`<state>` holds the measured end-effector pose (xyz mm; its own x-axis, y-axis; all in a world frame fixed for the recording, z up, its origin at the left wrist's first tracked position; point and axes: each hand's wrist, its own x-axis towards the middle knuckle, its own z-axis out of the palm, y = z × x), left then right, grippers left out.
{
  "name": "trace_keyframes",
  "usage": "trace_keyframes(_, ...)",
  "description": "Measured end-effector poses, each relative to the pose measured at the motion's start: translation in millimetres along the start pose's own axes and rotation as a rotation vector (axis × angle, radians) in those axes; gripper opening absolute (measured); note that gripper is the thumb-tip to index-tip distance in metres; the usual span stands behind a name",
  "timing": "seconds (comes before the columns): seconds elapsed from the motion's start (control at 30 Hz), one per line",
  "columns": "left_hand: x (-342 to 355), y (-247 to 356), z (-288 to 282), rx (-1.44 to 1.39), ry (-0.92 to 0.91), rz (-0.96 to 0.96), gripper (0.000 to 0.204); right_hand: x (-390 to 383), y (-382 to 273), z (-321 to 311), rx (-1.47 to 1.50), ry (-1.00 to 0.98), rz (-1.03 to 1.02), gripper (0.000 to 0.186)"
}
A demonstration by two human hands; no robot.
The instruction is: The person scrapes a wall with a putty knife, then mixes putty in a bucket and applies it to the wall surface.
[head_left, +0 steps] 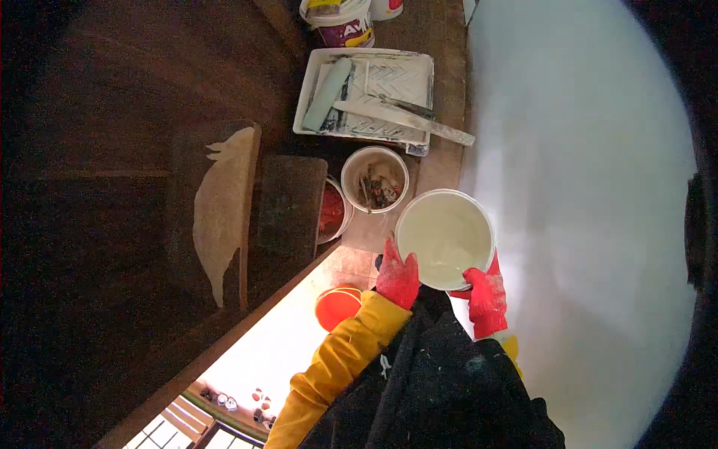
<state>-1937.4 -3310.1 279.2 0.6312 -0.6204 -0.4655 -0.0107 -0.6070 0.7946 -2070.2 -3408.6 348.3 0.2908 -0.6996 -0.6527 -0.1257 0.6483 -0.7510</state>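
A round white bucket (446, 243) is held up in front of me between both hands, its pale cream inside seen from above. My right hand (488, 299), in a red glove, grips its near right side with the thumb over the rim. Against the bucket's left wall rests my left hand (398, 280), also in a red glove, fingers pointing up along the side. Just beyond stands another white bucket (375, 179) with dark and reddish debris in it. A white paint tray (366, 63) lies farther off, with a pale roller (327, 93) and a long flat whitish blade (407, 118) across it.
A tub of red contents (331, 211) sits partly under a dark wooden board (290, 209). An orange bucket (336, 308) stands low on the floor at left. Paint buckets (340, 26) are at the far end. A white wall (568, 187) runs along my right.
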Motion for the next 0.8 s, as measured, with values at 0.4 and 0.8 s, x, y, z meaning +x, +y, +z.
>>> trace_keyframes(0.4, 31.8, -47.1, 1.5, -0.02, -0.028, -0.049, 0.079, 39.5, 12.2, 22.8, -0.205, -0.035, 0.046, 0.075)
trace_keyframes(0.8, 83.5, -128.8, -8.4, -0.304, -0.426, -0.237, 0.072, 83.3, -5.4, 58.6, -1.109, 0.034, 0.023, 0.073)
